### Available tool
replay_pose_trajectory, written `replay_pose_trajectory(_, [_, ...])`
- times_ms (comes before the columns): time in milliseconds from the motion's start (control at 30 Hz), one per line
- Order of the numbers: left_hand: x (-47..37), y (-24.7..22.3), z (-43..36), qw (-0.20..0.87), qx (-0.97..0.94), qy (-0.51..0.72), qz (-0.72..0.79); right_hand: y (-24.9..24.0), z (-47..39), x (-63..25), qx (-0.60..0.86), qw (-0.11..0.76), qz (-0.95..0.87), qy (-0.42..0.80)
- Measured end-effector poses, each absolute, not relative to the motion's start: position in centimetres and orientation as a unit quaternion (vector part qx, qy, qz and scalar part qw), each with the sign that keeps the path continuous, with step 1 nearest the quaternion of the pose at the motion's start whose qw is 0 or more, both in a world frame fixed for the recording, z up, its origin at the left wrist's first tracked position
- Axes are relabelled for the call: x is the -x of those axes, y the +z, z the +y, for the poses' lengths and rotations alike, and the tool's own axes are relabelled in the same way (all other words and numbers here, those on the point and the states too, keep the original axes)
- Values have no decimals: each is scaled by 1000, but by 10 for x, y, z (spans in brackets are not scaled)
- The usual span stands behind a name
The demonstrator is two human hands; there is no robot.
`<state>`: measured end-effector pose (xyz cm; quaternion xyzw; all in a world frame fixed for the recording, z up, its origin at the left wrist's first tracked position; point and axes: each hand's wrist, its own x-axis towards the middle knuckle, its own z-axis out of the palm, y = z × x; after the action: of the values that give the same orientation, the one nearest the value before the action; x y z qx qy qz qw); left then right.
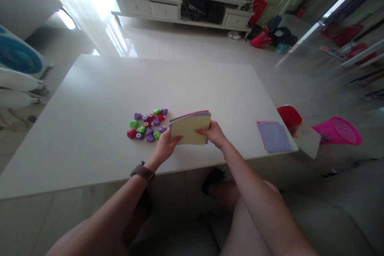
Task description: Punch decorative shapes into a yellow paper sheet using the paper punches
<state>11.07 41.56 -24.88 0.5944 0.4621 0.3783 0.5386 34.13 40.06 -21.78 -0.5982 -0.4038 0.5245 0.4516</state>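
Note:
A stack of coloured paper sheets (pixel 190 129), pale yellow on top with purple and red edges showing behind, is held up over the white table (pixel 210 84). My left hand (pixel 165 144) grips its lower left side, thumb on the yellow face. On the right side, my right hand (pixel 214 133) pinches the same stack, its thumb also on the front. Just left of the papers lies a group of small red, green and purple plastic pieces (pixel 147 125). Another pile of purple and red sheets (pixel 273 137) rests at the table's right end.
Beyond the right end are a red container (pixel 289 117) and a pink basket (pixel 340 131). The table's near edge runs below my forearms. A white cabinet (pixel 165 10) stands across the floor, and a blue-and-white fan (pixel 19 54) is at far left.

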Motion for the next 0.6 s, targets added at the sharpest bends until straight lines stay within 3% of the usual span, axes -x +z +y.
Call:
replay_pose_trajectory(167, [-119, -238, 410, 669, -480, 401, 402, -218, 402, -336, 576, 494, -356, 545])
replay_pose_trajectory(433, [-123, -221, 401, 730, -419, 333, 425, -223, 399, -335, 574, 483, -344, 565])
replay_pose_trajectory(600, [-125, -221, 401, 726, -408, 369, 414, -216, 396, -333, 559, 491, -330, 581])
